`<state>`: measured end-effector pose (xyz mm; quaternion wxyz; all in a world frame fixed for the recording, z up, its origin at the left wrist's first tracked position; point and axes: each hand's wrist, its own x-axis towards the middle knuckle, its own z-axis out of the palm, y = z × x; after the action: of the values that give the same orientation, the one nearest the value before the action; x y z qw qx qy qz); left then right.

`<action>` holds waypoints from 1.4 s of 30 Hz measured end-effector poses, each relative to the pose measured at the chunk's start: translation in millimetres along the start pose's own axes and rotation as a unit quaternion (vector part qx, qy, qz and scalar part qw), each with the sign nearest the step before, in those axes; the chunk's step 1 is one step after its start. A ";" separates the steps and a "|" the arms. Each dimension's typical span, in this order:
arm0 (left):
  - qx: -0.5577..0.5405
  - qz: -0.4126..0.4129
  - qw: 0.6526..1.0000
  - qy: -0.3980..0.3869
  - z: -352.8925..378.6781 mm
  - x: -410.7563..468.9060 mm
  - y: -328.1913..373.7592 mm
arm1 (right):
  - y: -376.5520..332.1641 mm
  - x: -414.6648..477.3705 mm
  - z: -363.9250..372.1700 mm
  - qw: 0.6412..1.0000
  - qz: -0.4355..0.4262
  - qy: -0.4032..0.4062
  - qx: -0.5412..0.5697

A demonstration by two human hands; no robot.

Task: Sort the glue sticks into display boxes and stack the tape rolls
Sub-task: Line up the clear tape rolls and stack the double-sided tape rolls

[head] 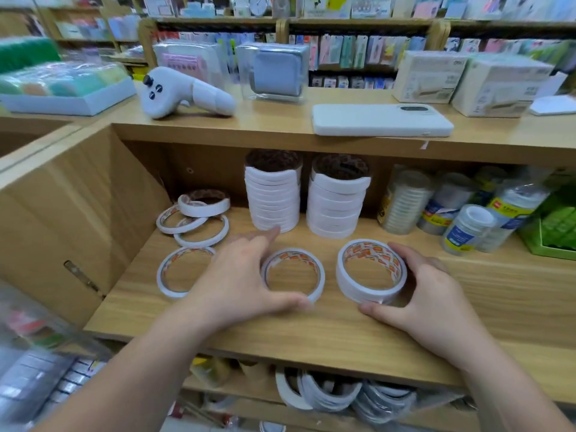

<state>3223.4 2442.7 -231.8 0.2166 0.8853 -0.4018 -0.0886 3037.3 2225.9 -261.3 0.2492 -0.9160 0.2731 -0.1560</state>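
Stationery shop, wooden shelves (311, 325) of tape rolls (273, 198), packaged goods racks (358, 51) behind

A light wood-grain shelf unit fills the view: its top bench (280, 129) runs across the upper half, and below it sits a deep shelf (249, 325), closed at the left by a wooden side panel (78, 213) and backed by a darker back wall (212, 169), with a lower shelf (224, 389) showing beneath. Behind the bench stand wooden display racks (358, 22) packed with blurred pastel packaged stationery. The light is soft and even, leaving only faint shadows on the wood.
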 end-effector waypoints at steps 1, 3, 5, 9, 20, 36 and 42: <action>-0.013 -0.015 0.999 0.045 -6.4 1.6 -8.8 | 0.5 -0.6 1.9 1.000 0.002 0.005 0.003; 0.005 -0.053 0.983 0.173 -20.3 11.1 -36.0 | -0.6 -1.3 5.8 1.000 0.003 0.015 0.010; 0.041 -0.116 0.962 0.244 -34.4 27.2 -64.8 | -5.6 -1.9 10.3 1.000 0.007 0.022 0.011; 0.056 -0.231 0.955 0.176 -52.1 61.1 -89.8 | -15.2 -2.8 15.0 0.999 0.017 0.029 0.003; 0.076 -0.242 0.956 0.147 -44.0 97.2 -89.6 | -14.1 -6.8 14.6 0.999 0.031 0.032 -0.004; -0.106 0.029 0.990 0.085 17.5 -12.0 6.1 | -9.6 -5.6 15.3 0.999 0.029 0.028 -0.005; -0.091 0.016 0.993 0.073 23.7 -5.5 4.9 | -11.2 -6.8 14.9 0.999 0.029 0.032 -0.005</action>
<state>3208.6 2436.6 -250.8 0.3263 0.8596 -0.3893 -0.0560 3042.9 2243.5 -268.6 0.2399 -0.9036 0.3079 -0.1766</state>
